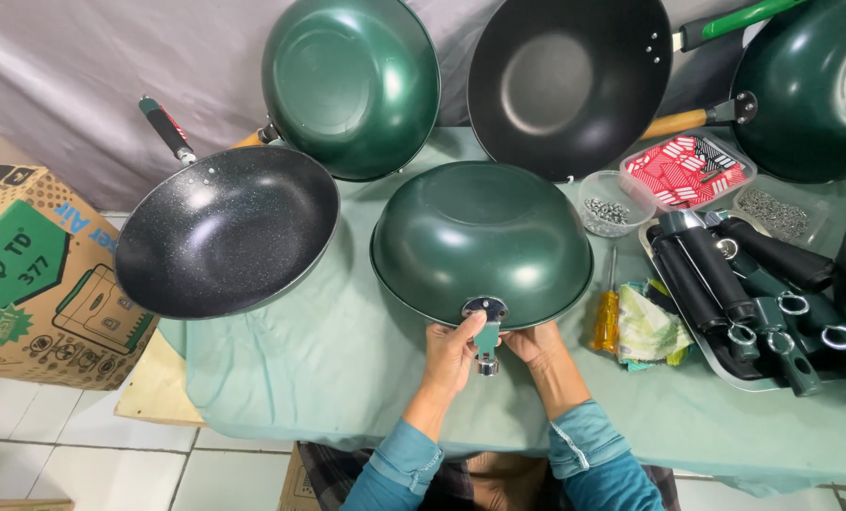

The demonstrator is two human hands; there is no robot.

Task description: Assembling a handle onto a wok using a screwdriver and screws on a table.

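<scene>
Green wok [480, 237] lies upside down on the table [347, 378], near the front edge and directly ahead of the person; taken as the landmark. At its near rim sits a metal bracket [484, 308], with a short green handle stub [486, 343] pointing off the rim toward the person. Left hand [451, 355] is just below the wok's near rim, fingers curled narrowly around the stub, thumb pressed near the bracket. Right hand [534, 343] is on the other side of the stub, touching the wok's rim; its fingers are mostly hidden under the rim, so cannot tell how they are set or whether they hold anything. Left of the wok: a black speckled pan [224, 232], open side up, hanging partly past the table edge. Behind the wok: a second green wok [352, 85] and a black pan [570, 80] leaning against the backdrop. Just right of the wok: a yellow-handled screwdriver [607, 317] beside a folded cloth [648, 331]. Behind those, a small clear tub of screws [612, 203]. Farther right: a tray [697, 341] with black and green handles [716, 270].
</scene>
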